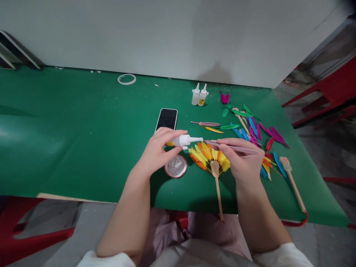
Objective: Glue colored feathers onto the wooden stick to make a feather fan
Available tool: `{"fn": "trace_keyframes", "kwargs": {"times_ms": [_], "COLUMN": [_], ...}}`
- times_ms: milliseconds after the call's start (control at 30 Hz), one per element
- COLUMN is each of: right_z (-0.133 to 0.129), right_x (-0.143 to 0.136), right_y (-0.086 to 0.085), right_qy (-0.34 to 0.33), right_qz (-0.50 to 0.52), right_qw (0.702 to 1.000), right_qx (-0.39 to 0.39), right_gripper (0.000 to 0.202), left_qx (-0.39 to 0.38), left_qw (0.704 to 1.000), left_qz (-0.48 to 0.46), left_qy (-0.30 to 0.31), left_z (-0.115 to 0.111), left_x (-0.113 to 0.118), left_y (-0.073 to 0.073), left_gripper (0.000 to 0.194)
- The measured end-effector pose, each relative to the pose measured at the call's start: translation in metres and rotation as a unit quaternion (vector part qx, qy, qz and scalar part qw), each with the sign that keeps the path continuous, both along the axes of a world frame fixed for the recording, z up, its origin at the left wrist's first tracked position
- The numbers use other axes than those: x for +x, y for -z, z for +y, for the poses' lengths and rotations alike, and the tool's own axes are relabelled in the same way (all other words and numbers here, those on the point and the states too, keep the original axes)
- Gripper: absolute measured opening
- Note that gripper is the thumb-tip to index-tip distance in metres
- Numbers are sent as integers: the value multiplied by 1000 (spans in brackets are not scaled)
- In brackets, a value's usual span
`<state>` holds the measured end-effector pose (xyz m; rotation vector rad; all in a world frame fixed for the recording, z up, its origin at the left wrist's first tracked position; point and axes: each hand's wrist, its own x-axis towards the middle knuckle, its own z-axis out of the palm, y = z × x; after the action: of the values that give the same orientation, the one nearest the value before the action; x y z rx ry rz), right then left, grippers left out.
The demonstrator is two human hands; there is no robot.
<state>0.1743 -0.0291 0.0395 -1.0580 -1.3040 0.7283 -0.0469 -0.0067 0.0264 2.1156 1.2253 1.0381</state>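
My left hand (160,148) is closed around a small white glue bottle (183,140), held on its side with the nozzle pointing right. In my right hand (244,157) is a pair of pink tweezers (239,148); their tips meet the nozzle's end or come very close to it. Whether the tips grip anything is too small to tell. Below them lies a fan of yellow and orange feathers (204,155) with a wooden handle (218,193) toward me. A round shallow dish with a red rim (176,166) sits under my left wrist.
A phone (167,118) lies behind my left hand. Two glue bottles (199,95) stand near the wall. Loose coloured feathers (250,126) and wooden sticks spread at right, with another wooden handle (293,183) near the edge. A clear ring (127,79) lies far back.
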Motion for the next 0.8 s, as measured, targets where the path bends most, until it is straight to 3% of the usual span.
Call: {"fn": "trace_keyframes", "kwargs": {"times_ms": [567,800], "right_z": [3,1], "right_x": [1,1], "right_y": [2,2], "right_qy": [9,-14], "right_qz": [12,5], "right_qw": [1000,1000], "right_qx": [23,8], "right_gripper": [7,5], "left_qx": [17,17], "left_qw": [1000,999], "left_qz": [-15,-27], "left_qy": [13,-11], "left_z": [-1,-1], "left_x": [0,0], "left_y": [-2,-1], "left_gripper": [34,35]}}
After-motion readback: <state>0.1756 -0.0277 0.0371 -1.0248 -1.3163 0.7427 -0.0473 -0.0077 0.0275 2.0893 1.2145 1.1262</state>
